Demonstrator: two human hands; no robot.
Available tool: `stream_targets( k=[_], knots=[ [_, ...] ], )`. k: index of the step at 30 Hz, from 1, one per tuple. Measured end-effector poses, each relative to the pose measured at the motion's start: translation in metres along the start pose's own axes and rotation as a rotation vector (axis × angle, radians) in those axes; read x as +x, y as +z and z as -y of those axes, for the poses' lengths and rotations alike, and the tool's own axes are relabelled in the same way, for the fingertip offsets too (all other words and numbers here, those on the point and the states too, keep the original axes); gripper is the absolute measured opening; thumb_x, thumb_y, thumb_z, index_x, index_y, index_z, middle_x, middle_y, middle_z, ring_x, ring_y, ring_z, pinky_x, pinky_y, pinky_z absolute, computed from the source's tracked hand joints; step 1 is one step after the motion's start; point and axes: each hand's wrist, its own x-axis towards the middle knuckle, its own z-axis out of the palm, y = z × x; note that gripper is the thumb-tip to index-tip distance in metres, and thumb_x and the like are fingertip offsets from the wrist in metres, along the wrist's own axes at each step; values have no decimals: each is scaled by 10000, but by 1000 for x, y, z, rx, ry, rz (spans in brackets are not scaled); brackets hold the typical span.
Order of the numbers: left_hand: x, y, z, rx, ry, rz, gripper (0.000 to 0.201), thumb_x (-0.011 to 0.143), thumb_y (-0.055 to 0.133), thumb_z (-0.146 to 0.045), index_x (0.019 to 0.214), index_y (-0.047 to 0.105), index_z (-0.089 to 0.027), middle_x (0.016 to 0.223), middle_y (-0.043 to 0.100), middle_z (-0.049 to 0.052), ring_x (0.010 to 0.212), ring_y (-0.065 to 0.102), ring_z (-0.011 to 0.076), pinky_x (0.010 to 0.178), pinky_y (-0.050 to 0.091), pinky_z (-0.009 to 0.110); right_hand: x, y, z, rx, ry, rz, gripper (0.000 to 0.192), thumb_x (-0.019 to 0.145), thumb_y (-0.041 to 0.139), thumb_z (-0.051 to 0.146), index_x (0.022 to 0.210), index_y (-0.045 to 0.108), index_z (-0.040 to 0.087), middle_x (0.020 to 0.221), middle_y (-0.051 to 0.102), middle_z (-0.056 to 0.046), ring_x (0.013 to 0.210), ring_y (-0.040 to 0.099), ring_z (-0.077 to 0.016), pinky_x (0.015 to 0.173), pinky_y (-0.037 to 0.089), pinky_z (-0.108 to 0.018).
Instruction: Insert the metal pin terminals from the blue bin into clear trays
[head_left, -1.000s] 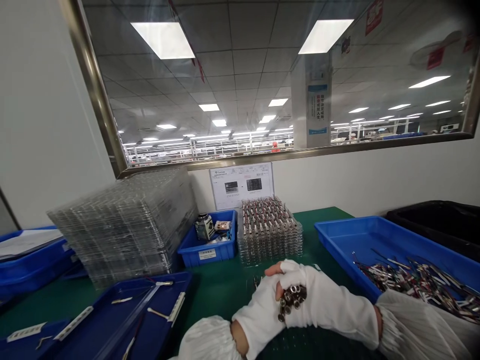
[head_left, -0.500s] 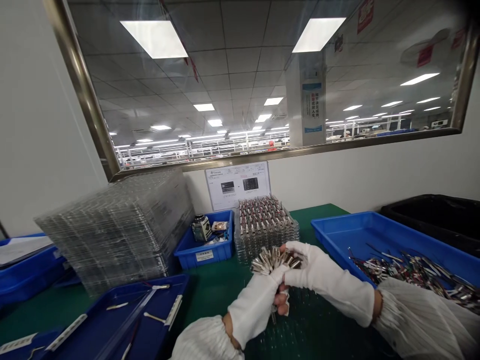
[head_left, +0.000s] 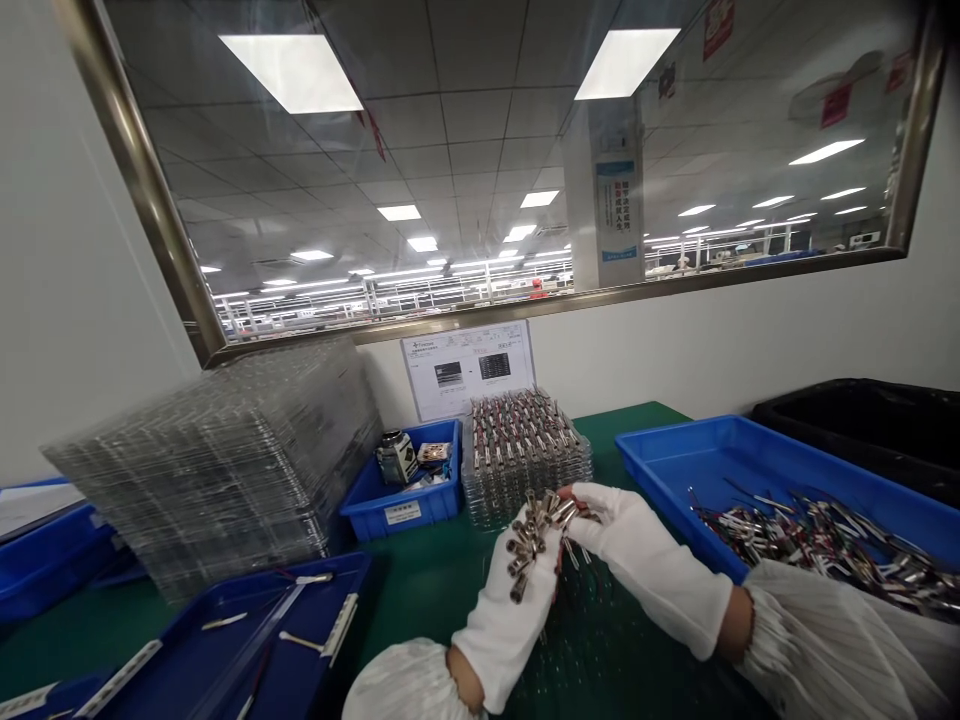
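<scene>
My left hand [head_left: 508, 612], in a white glove with bare fingertips, is closed around a bunch of small silvery metal cylinders with thin wires [head_left: 531, 542]. Their round ends fan out over the glove, toward me and to the left. My right hand [head_left: 637, 545], gloved the same way, is closed on the upper right side of this bunch, its fingertips among the cylinders. Thin wires hang below the hands. Just behind stands a stack of clear plastic trays [head_left: 525, 480], its top filled with rows of similar wired metal parts [head_left: 517, 425].
To the right, a blue tray [head_left: 667, 450] holds a heap of loose wired parts [head_left: 840, 545]. A black bin [head_left: 862, 400] lies behind it. At left are a tall stack of clear trays [head_left: 225, 460], a small blue bin [head_left: 405, 515] and a dark blue tray [head_left: 240, 660] with several loose pieces.
The bunch has tipped toward me and to the left, so its round ends now spread over my left hand. My left hand has turned with it; my right hand stays at its upper right.
</scene>
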Motion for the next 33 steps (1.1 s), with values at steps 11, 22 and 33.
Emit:
stream_targets(
  k=[11,22,33],
  knots=[
    [0,-12,16,230,349,135,516,716,501,-200,1190,301,-244,1240,338,28,1126,317,177,979,213,290,-5,2,2,153,268,-66,359,561,611,197,894,503,117,788,573,-59,653,550,-145,657,447,-292],
    [2,-17,20,318,396,187,487,738,453,-246,1197,293,-213,1219,360,64,1113,327,223,960,233,338,0,-3,-2,28,132,28,215,580,552,136,793,548,117,711,590,-35,590,539,-113,525,437,-213],
    [5,-17,-15,249,169,114,411,642,561,-324,1028,474,-214,1032,511,46,946,463,173,802,362,247,24,-28,-2,-359,88,-38,122,593,496,165,710,524,144,521,572,16,362,490,-78,341,334,-168]
  ],
)
